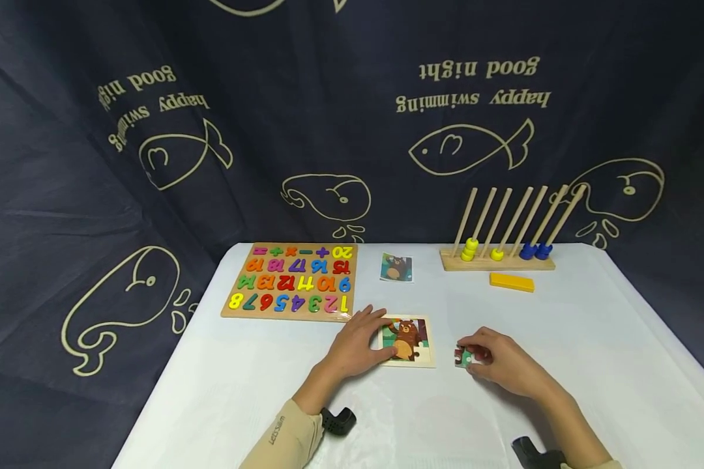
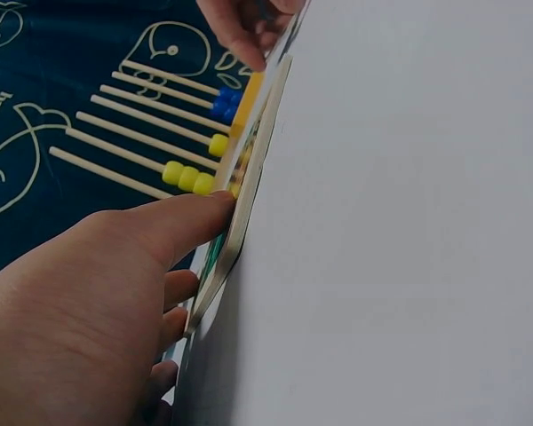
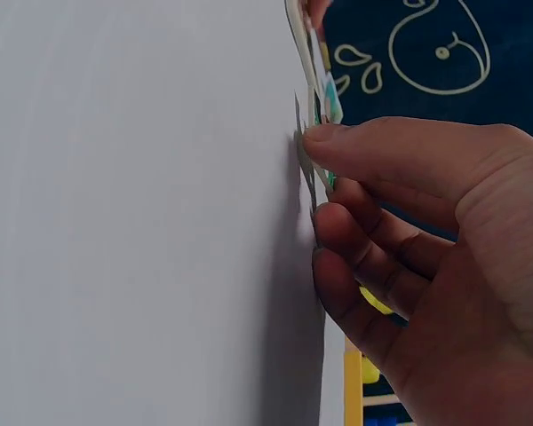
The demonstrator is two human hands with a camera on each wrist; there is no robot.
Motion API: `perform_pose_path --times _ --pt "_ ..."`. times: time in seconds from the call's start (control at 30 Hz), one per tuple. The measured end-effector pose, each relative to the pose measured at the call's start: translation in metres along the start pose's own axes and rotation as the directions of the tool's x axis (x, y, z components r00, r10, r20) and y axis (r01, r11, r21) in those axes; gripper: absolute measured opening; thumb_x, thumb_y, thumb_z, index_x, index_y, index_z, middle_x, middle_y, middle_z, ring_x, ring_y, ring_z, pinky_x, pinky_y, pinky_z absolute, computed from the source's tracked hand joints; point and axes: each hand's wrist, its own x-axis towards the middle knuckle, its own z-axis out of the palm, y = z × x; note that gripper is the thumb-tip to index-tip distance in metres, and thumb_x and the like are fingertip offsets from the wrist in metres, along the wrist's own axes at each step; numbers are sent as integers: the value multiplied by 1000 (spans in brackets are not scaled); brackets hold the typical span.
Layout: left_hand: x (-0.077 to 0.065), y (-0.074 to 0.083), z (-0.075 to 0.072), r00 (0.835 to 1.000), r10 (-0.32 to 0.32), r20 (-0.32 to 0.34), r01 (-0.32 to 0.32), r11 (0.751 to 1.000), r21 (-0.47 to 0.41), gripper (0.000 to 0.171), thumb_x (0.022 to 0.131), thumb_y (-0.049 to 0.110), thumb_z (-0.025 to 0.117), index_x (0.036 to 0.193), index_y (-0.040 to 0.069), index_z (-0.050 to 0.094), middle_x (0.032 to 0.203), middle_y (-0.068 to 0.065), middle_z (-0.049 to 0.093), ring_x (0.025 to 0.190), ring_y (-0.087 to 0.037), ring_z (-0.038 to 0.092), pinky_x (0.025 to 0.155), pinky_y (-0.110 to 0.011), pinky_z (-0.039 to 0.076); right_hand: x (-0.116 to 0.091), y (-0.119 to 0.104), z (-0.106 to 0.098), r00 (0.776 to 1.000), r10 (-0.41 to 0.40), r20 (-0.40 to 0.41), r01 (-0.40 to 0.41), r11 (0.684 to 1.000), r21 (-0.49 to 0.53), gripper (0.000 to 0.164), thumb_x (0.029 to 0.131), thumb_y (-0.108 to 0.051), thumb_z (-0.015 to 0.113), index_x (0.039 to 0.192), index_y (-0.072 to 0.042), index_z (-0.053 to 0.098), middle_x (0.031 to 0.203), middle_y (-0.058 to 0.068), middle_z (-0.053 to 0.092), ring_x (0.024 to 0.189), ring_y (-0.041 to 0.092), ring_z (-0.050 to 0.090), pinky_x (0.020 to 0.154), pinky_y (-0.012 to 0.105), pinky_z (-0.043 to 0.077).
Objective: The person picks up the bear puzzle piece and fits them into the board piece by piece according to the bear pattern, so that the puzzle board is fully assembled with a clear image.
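A wooden bear jigsaw puzzle [image 1: 407,332] in a pale frame lies on the white table, with bare wood showing at its lower right. My left hand [image 1: 359,342] rests over the frame's left side, thumb and forefinger spread across the picture. In the left wrist view, the thumb [image 2: 191,217] lies along the frame's near edge. To the right of the frame, my right hand [image 1: 501,361] pinches a green and dark jigsaw piece [image 1: 463,356] between thumb and fingers, low over the table. The right wrist view shows that piece edge-on, mostly hidden by the thumb [image 3: 364,146].
A wooden number board [image 1: 296,311] stands at the left, its colourful numerals facing up. Behind the puzzle lies a small bear picture card [image 1: 396,268]. At the back right are a peg rack [image 1: 481,264] with yellow and blue beads and a yellow block [image 1: 512,282].
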Motion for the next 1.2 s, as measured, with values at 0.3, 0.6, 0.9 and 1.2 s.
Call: perform_pose_path --times 0.3,0.6,0.9,1.2 --pt "2 -1 1 1000 -7 -2 7 1000 14 63 85 56 63 135 18 56 149 2 40 142 -24 24 115 -40 17 14 -15 6 999 -32 12 32 999 -7 39 77 -14 79 115 -9 68 90 -6 55 78 13 50 65 24 45" --pt "0 1 1 1000 -12 5 11 1000 8 62 85 56 63 134 18 57 149 2 40 142 -23 24 115 -40 16 29 -29 15 995 -97 21 97 995 -2 42 77 -14 79 118 -8 68 87 -6 55 77 13 51 64 24 45" --pt "1 3 -1 1000 -9 2 9 1000 3 62 86 54 63 135 17 56 148 0 41 141 -25 24 115 -42 18 38 -34 21 993 -111 46 112 994 -18 42 79 -12 77 119 -8 68 88 -4 55 75 12 48 62 26 41" --pt "0 6 -2 1000 -25 4 25 1000 5 60 85 54 64 134 20 56 151 -2 36 142 -24 24 115 -41 19 40 -36 25 990 -134 46 133 991 17 40 80 -12 77 118 -7 68 95 -3 58 79 14 51 66 27 44"
